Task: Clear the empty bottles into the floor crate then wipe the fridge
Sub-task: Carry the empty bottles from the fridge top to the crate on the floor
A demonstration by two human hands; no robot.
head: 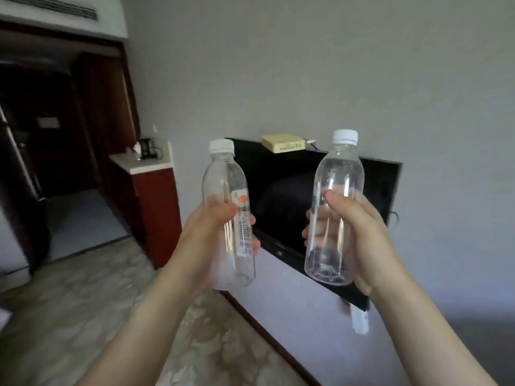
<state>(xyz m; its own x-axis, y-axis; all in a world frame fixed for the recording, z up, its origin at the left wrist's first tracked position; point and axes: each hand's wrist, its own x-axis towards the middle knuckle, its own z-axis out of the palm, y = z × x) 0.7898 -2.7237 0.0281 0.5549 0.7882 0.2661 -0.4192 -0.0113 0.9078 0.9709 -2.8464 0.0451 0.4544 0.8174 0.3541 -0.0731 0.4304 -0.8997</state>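
Observation:
I hold two clear, empty plastic bottles with white caps upright in front of me. My left hand point(206, 235) grips the left bottle point(223, 176) around its middle; this bottle carries a narrow label with an orange mark. My right hand point(359, 235) grips the right bottle point(338, 174), which has no label, around its lower half. The two bottles are apart, at about chest height. No crate and no fridge are in view.
A black wall-mounted TV point(289, 196) with a small beige box point(282, 143) on top hangs behind the bottles. A red-brown counter point(156, 207) with a white top and a kettle point(146, 148) stands at the left. A dark hallway point(50, 151) opens at far left. Patterned carpet point(83, 302) covers the floor.

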